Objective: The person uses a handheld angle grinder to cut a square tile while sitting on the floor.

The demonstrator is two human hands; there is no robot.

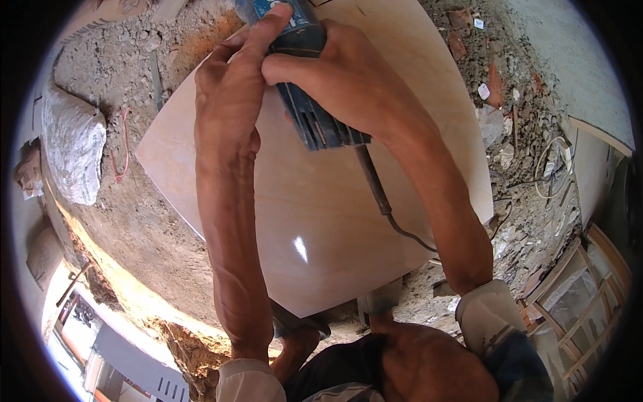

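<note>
Both hands clamped on blue grinder point(305, 74) at 12 o'clock: left hand point(231, 94) over head, right hand point(335, 80) around body. Grinder set over far part of beige tile point(321, 214). No cut line visible on tile near part; blade hidden, progress not discernible. Cord point(388, 208) trailing toward 4 o'clock. Sack point(74, 147) at 9 o'clock, on rubble.

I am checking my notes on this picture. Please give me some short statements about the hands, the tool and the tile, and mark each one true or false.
1. Both hands grip the blue power tool. True.
2. The tool is held over a large pale tile. True.
3. The right hand is empty. False: its fingers wrap the tool body.
4. The tool has no cord. False: a black cord runs from its rear.
5. A white sack lies on the rubble at the left. True.
</note>
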